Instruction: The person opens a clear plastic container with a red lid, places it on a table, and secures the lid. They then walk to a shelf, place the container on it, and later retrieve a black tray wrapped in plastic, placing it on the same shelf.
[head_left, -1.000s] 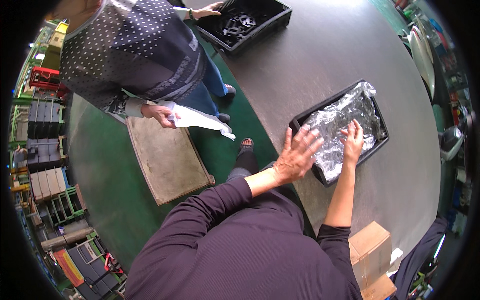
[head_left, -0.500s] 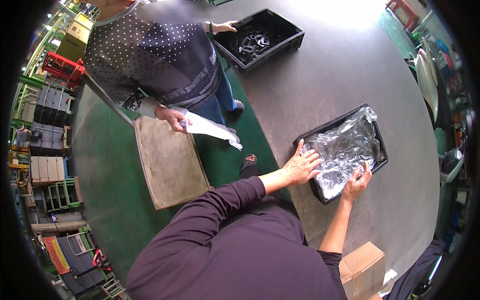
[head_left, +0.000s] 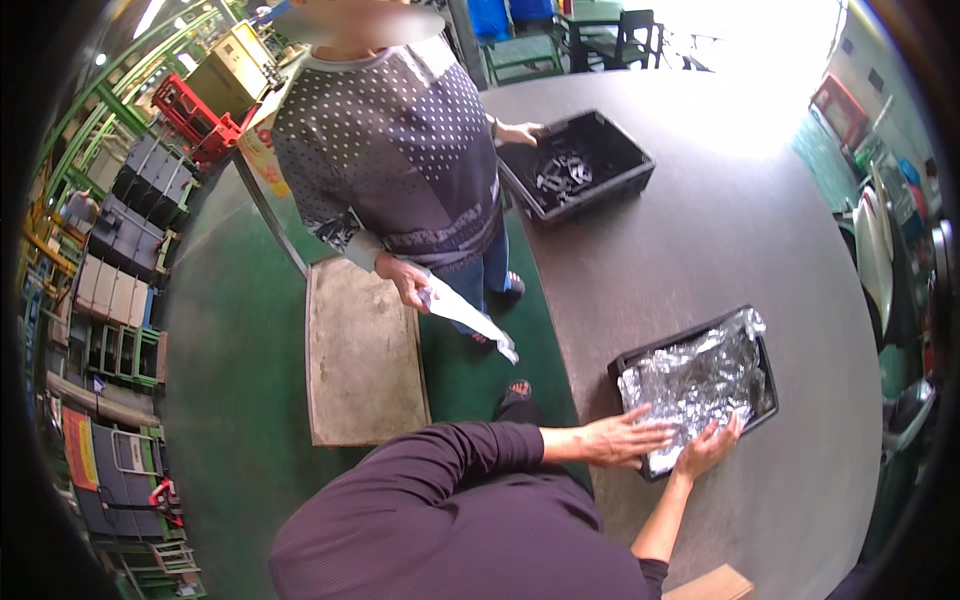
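Observation:
A sheet of crumpled clear plastic [head_left: 690, 385] fills the black crate [head_left: 622, 366] on the table before me and catches bright glints. My left hand [head_left: 628, 438] rests on its near left part, fingers stretched out and lying flat. At the near edge of the same crate is my right hand [head_left: 706, 448], fingers extended and touching the plastic along the rim. Both hands look open, with nothing gripped. What lies under the plastic cannot be made out.
Across the table corner a person [head_left: 400, 150] holds a white sheet [head_left: 470, 318] and touches a second black crate [head_left: 625, 178] holding several dark parts. A worn board-topped platform [head_left: 362, 350] stands left on the green floor. A cardboard box [head_left: 712, 583] shows at the bottom edge.
My head view has shifted, so the scene sits lower and further right. My left hand has flattened nearer the crate's front; my right hand has moved lower along the near rim.

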